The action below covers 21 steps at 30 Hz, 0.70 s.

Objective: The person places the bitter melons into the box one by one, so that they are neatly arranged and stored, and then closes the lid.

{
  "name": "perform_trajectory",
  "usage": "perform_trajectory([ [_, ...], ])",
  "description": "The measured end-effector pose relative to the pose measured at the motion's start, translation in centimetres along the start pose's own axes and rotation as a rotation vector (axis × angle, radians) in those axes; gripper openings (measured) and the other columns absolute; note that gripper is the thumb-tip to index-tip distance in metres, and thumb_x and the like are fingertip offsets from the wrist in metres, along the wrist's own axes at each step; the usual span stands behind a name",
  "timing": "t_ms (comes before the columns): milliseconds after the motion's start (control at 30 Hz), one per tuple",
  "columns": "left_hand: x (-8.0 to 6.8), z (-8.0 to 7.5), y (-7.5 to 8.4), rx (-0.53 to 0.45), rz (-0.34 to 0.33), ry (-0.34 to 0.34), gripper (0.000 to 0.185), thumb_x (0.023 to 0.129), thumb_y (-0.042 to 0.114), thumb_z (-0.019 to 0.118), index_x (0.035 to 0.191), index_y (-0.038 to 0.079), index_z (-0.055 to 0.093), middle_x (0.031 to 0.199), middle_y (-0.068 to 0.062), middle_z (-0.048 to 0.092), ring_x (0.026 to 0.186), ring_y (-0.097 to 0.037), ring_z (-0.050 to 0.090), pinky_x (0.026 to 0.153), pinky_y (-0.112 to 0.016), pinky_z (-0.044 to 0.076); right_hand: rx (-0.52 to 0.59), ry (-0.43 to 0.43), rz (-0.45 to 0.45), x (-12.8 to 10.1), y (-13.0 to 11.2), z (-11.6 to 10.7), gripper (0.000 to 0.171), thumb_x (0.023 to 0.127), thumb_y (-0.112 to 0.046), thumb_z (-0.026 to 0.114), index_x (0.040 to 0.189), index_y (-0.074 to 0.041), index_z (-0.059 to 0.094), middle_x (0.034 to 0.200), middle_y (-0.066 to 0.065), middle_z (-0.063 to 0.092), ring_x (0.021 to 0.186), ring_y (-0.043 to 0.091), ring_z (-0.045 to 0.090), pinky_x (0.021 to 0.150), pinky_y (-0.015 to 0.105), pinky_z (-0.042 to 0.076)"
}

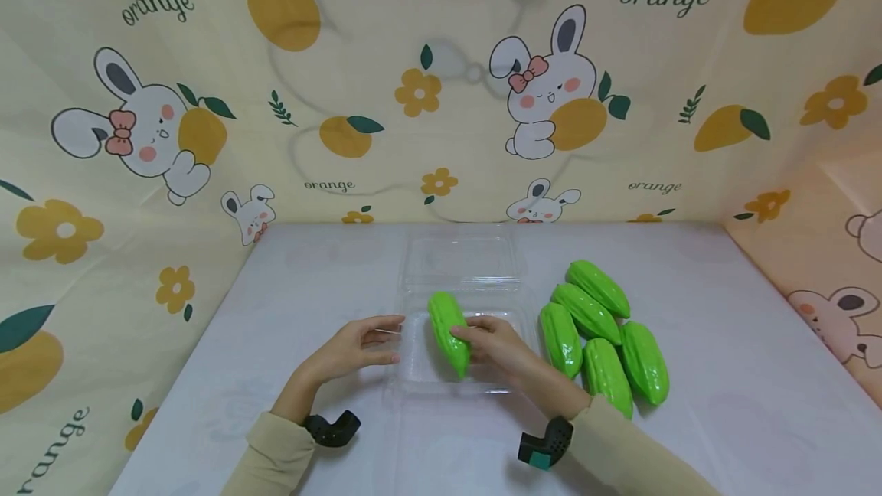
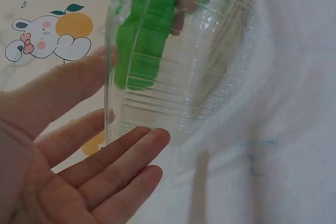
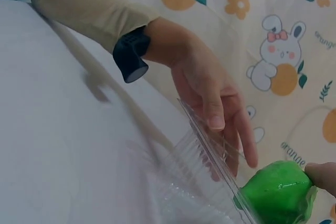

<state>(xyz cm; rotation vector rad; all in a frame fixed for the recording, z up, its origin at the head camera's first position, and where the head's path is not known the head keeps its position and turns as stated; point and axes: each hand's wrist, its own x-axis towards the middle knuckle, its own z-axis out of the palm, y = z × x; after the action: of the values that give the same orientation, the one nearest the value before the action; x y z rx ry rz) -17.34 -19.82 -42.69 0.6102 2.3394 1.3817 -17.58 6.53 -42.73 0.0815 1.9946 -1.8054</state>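
Right grip: holding green piece over clear container | Left grip: wide, beside container | Tabletop, right: five green pieces

Bright green vegetables, clear box, white table, beige sleeves, cream rabbit-and-orange-print backdrop

Cloth-screened tabletop setting, wider room unclear
White table beneath the left hand and right hand; rabbit-and-orange printed cloth beyond and beside them.

Green pods bar right of container; free tabletop farther left.
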Motion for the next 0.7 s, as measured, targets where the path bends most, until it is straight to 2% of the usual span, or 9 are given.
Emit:
perform_trajectory([
  [433,0.1,0.1,-0.3,-0.010,0.001,0.007,0.067,0.082,0.028,0.069,0.137,0.004,0.041,0.138,-0.018,0.049,0.125,-0.033,0.051,0.106,-0.043,0.044,0.041,0.024,0.032,0.8,-0.3,2.6,0.052,0.082,-0.022,0.068,0.119,0.009,0.049,0.099,0.015,0.065,0.072,0.011,0.064,0.070,0.027,0.058],
  [700,0.0,0.2,-0.3,-0.008,0.002,0.010,0.066,0.082,0.029,0.069,0.137,0.006,0.042,0.135,-0.017,0.052,0.125,-0.033,0.051,0.106,-0.043,0.044,-0.018,0.008,0.069,1.3,-0.3,3.4,0.051,0.081,-0.026,0.069,0.116,0.007,0.053,0.102,0.015,0.064,0.074,0.012,0.063,0.071,0.031,0.060],
])
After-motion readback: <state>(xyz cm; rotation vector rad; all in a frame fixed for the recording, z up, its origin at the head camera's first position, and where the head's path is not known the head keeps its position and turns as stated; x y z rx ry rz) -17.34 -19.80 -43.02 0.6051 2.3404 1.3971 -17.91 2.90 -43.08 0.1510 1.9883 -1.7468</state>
